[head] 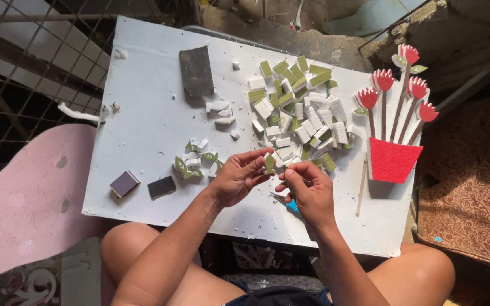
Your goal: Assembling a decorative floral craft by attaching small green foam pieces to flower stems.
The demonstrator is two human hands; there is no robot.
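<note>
My left hand (238, 177) pinches a small green foam leaf piece (269, 163) between thumb and fingers over the white board (148, 119). My right hand (308, 190) is just beside it, fingers curled, gripping a blue-handled cutter (291, 205) whose blade points toward the left hand. Behind the hands lies a heap of several small green-and-white foam blocks (299, 110). A few finished green leaves (191, 164) lie left of my left hand.
A foam craft of red flowers in a red pot (393, 158) rests on the board's right side, a thin stick (362, 187) beside it. A dark rectangular block (196, 71) and two small dark pads (143, 184) lie on the board. Pink surface at left, patterned cloth at right.
</note>
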